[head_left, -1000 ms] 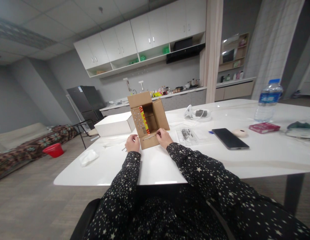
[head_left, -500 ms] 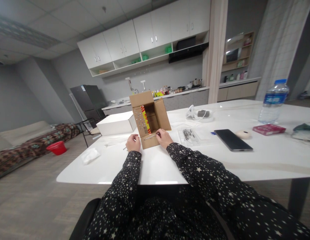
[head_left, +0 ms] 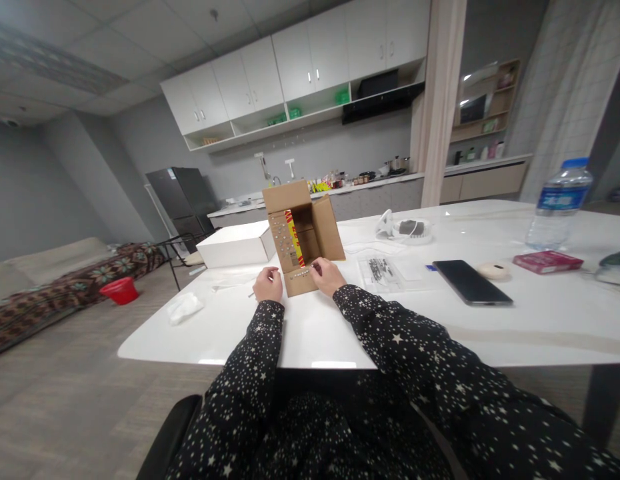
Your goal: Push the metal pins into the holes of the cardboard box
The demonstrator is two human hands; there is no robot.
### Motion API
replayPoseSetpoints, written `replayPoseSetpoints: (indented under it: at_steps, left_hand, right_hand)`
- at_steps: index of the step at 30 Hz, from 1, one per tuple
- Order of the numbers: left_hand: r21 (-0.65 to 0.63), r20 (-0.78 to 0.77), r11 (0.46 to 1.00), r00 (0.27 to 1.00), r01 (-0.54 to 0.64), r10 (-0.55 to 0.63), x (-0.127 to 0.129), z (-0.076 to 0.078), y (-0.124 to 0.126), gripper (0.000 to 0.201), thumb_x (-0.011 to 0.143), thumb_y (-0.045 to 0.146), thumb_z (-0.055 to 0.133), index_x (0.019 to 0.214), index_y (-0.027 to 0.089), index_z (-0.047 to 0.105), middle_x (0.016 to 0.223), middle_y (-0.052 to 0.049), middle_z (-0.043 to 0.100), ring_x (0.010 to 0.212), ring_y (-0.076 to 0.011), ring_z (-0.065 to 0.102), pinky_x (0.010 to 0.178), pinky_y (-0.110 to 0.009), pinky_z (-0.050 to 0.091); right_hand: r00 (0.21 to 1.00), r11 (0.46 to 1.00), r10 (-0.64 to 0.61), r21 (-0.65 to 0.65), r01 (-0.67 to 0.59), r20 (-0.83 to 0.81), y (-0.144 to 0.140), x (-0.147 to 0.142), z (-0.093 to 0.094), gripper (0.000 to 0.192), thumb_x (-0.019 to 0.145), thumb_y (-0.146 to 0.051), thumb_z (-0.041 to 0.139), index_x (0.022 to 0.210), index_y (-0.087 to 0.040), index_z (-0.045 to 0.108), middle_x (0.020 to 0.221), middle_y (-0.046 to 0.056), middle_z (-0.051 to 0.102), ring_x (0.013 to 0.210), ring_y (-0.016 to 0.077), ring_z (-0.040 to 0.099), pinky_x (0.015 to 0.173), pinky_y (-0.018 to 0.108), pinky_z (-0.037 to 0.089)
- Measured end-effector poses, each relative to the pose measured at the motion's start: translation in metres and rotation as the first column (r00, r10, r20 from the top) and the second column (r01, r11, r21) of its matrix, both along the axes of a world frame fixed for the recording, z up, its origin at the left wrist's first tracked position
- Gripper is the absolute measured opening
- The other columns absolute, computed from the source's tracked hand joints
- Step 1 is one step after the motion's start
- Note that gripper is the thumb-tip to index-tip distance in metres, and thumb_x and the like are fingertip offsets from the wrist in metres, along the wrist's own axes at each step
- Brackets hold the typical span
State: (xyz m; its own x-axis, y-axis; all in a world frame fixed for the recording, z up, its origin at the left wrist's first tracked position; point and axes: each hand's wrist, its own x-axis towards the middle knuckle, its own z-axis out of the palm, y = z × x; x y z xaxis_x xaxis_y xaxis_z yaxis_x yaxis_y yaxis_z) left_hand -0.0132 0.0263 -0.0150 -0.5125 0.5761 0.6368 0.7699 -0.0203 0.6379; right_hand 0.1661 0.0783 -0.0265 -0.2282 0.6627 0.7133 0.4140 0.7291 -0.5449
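I see both hands at the cardboard box near the counter's front edge: left hand curled beside it, right hand pinching its studded front flap, steadying it.

No legible text anywhere (water bottle label too blurred)

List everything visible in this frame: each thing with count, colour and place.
cardboard box: 1, brown, open, table centre
flat box: 1, white, left of cardboard box
plastic bag: 1, clear, right of cardboard box
phone: 1, black, right
water bottle: 1, clear, blue label, far right
small pack: 1, red, by water bottle
table: 1, white
basin: 1, red, floor left
left hand: beside cardboard box
right hand: on front flap
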Motion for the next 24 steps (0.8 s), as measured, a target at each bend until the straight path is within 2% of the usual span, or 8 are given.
replayPoseSetpoints:
  at_steps: [9, 18, 24]
  left_hand:
    - [-0.002, 0.011, 1.000, 1.000, -0.001, 0.001, 0.000, 0.000, -0.001, 0.023, 0.075, 0.027, 0.049, 0.085, 0.022, 0.068, 0.073, 0.000, 0.066, 0.064, -0.0139, 0.056, 0.065, -0.026, 0.041]
    - [0.004, -0.005, 1.000, 1.000, -0.001, 0.001, -0.002, -0.002, 0.001, 0.023, 0.075, 0.026, 0.048, 0.085, 0.022, 0.068, 0.074, -0.001, 0.066, 0.065, -0.0141, 0.056, 0.066, -0.026, 0.041]
    - [0.016, -0.002, 1.000, 1.000, 0.001, -0.001, -0.002, -0.002, 0.000, 0.022, 0.075, 0.025, 0.048, 0.084, 0.022, 0.068, 0.073, -0.001, 0.066, 0.065, -0.0142, 0.056, 0.066, -0.026, 0.041]
  right_hand:
    - [1.000, 0.999, 0.004, -0.050, -0.004, 0.000, -0.001, -0.002, -0.001, 0.020, 0.088, -0.035, 0.049, 0.085, -0.017, 0.058, 0.081, 0.004, 0.060, 0.073, 0.0127, 0.054, 0.071, 0.024, 0.041]
    - [0.999, 0.999, -0.006, -0.036, 0.007, 0.033, -0.005, 0.001, 0.006, 0.021, 0.091, -0.028, 0.040, 0.084, -0.019, 0.057, 0.085, 0.005, 0.060, 0.084, 0.0152, 0.054, 0.078, 0.026, 0.039]
    - [0.999, 0.999, -0.016, -0.040, 0.017, 0.028, -0.008, 0.001, 0.008, 0.019, 0.090, -0.028, 0.040, 0.088, -0.020, 0.056, 0.087, 0.004, 0.060, 0.083, 0.0157, 0.055, 0.076, 0.026, 0.039]
